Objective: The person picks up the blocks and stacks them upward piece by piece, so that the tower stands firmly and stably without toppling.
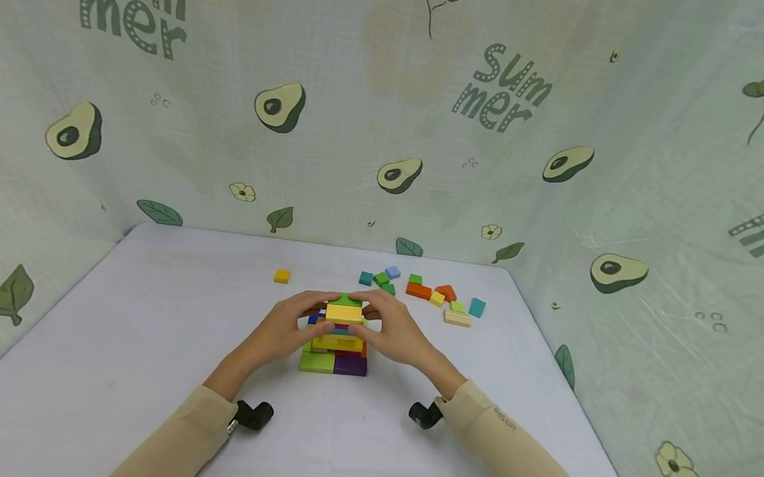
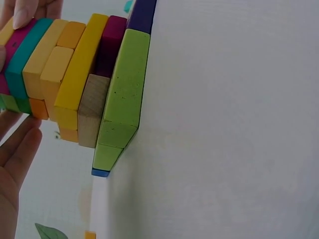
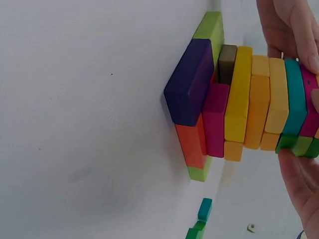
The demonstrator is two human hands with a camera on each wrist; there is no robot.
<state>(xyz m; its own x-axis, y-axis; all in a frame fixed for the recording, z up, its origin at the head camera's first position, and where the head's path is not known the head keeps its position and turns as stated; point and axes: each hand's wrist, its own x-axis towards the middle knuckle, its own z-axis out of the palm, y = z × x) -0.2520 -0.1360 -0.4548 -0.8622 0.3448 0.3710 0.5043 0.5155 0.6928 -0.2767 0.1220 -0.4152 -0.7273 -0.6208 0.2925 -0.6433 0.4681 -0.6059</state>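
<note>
A tower of colored wooden blocks stands on the table, its layers wider at the bottom. My left hand holds its upper layers from the left, thumb at the front face and fingers round the side. From the right, my right hand grips the same layers with its thumb also in front. Yellow, teal and magenta blocks lie between the hands, with small green blocks along the back side. A purple block and a lime block form the front of the base. Some fingertips are hidden behind the tower.
Loose blocks lie behind the tower to the right, among them an orange-red block, a teal block and a ridged beige block. A single yellow block sits farther left. Patterned cloth hangs behind the white table.
</note>
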